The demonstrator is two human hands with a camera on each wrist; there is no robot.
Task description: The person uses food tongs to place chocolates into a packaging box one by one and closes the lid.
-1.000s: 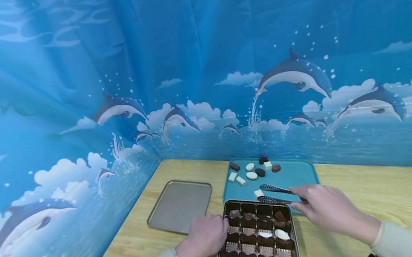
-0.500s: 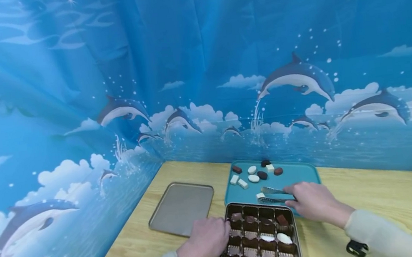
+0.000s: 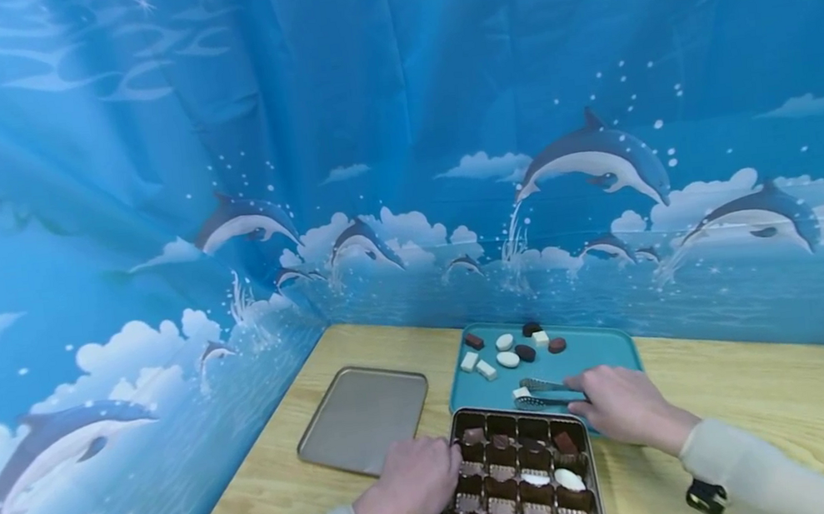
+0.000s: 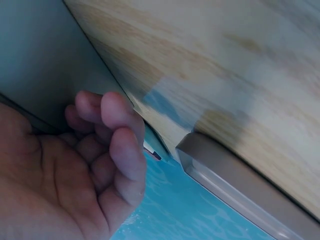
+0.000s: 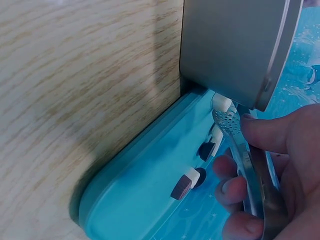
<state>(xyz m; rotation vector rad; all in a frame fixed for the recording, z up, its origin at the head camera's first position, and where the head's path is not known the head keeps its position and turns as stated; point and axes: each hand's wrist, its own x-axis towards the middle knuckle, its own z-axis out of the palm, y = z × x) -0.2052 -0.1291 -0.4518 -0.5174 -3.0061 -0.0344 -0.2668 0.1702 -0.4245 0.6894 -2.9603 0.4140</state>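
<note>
Tongs (image 5: 247,170) are gripped by the right hand (image 3: 619,404); white piece (image 3: 521,394) located between their tips on teal tray (image 3: 596,355), contact unclear. Compartmented box (image 5: 230,50) is held at its left rim by the left hand (image 3: 416,478); brown and white pieces (image 3: 569,480) are contained.

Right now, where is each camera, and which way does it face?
Head: on the head, facing forward and down at a teal rectangular tray; left hand, right hand, beige sleeves show.
Left wrist: on that wrist, looking at pale wooden table; left hand shows.
Right wrist: on that wrist, looking at grey metal tongs; right hand shows.
Shared: head and right wrist show tongs, tray.
</note>
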